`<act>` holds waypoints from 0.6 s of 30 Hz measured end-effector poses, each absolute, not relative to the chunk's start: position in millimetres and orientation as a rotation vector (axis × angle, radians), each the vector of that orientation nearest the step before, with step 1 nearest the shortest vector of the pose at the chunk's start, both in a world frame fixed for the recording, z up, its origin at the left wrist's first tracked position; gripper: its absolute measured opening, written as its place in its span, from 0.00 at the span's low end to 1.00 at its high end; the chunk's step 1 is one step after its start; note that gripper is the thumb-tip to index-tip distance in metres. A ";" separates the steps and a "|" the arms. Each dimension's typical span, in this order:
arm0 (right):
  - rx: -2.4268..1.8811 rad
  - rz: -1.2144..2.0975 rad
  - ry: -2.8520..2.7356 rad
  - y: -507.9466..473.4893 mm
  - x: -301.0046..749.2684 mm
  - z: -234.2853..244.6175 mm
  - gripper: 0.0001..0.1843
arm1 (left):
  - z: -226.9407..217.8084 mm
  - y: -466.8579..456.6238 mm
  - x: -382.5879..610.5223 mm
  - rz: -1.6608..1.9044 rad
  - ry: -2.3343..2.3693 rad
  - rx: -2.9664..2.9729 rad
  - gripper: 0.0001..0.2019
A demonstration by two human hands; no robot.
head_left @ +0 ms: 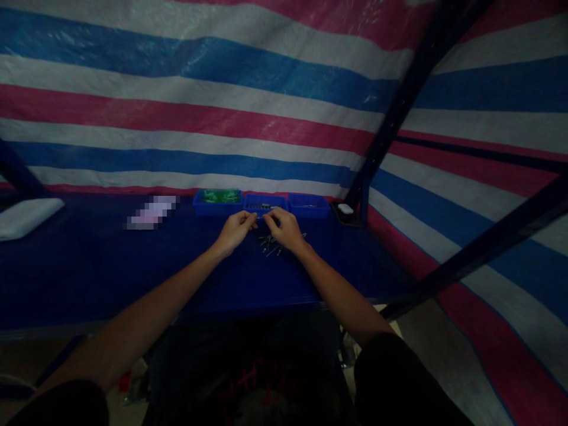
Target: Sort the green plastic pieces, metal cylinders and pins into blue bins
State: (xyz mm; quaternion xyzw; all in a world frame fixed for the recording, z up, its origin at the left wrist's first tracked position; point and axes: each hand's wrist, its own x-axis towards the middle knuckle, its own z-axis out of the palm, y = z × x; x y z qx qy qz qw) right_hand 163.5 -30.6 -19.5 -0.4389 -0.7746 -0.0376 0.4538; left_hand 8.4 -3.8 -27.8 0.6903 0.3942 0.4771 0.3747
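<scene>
My left hand (238, 229) and my right hand (284, 228) meet over the blue table, fingertips almost together. Each is closed in a pinch. A small, thin, pale piece seems to lie between them, too small and dark to name. Under and beside my right hand is a loose pile of thin metal pieces (270, 246), partly covered by that hand. Just behind the hands stands a blue bin (265, 200) with a row of small dark parts, its front partly hidden by my fingers.
A blue bin (217, 207) of green pieces stands left of the middle one; another blue bin (309, 207) with a few thin pieces is to the right. Beyond it a white case (345, 209) sits on a dark flat object. A white package (31, 216) lies far left. Blue posts (377, 142) frame the table.
</scene>
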 end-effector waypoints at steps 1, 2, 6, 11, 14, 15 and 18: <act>-1.079 -0.139 -1.917 -31.8 166.4 -16.6 0.15 | -27.1 -5.1 7.9 1.188 1.031 1.851 0.15; -1.073 -0.188 -1.923 -32.2 170.5 -12.9 0.15 | -26.3 -6.7 7.6 1.149 1.055 1.940 0.14; -1.135 -0.412 -1.818 -21.5 201.9 8.9 0.14 | -26.8 -11.5 7.1 0.956 1.131 2.269 0.11; -1.563 -0.536 -1.660 6.7 252.8 25.6 0.12 | -37.4 -5.3 5.0 0.708 1.150 2.536 0.09; -1.754 -0.477 -1.733 10.1 266.3 13.6 0.13 | -39.6 -3.8 3.2 0.634 1.245 2.602 0.09; -1.764 -0.450 -1.746 8.1 266.2 6.2 0.13 | -39.1 -4.5 3.0 0.620 1.280 2.597 0.09; -1.684 -0.285 -1.790 -2.3 253.9 -20.1 0.14 | -35.7 -8.6 3.9 0.635 1.357 2.557 0.08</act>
